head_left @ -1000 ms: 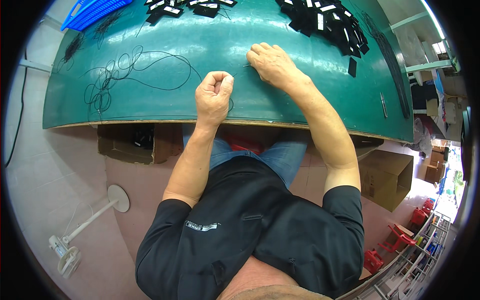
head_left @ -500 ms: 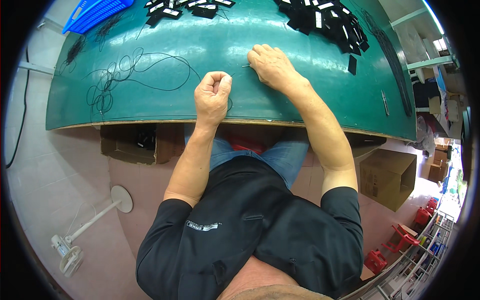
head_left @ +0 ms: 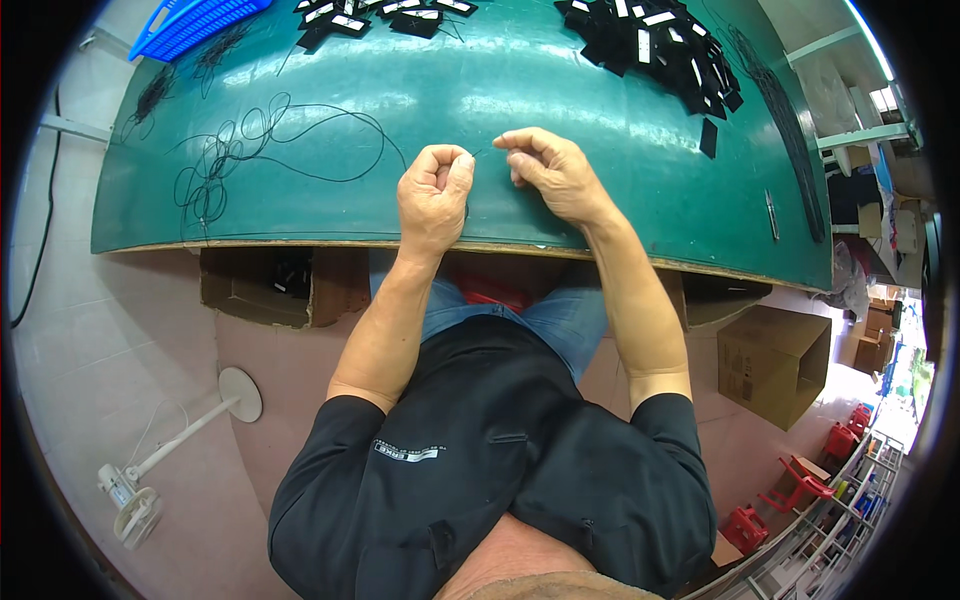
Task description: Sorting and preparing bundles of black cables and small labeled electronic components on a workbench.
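Both hands are raised a little above the near edge of a green table (head_left: 560,95). My left hand (head_left: 434,192) is closed in a fist, pinching a thin black wire (head_left: 483,152) between thumb and forefinger. My right hand (head_left: 550,172) pinches the other end of that short stretch of wire, fingers curled. The two hands are close together, a few centimetres apart. A loose tangle of thin black wire (head_left: 230,160) lies on the table to the left of my left hand.
Several small black rectangular parts with white labels (head_left: 655,45) are heaped at the far right of the table, more at the far middle (head_left: 385,15). A blue basket (head_left: 190,22) sits far left. Cardboard boxes (head_left: 775,360) and a white fan (head_left: 135,495) stand on the floor.
My right hand has lifted off the table surface and closed on the wire end. Both hands now meet over the near edge; the left stays fisted.
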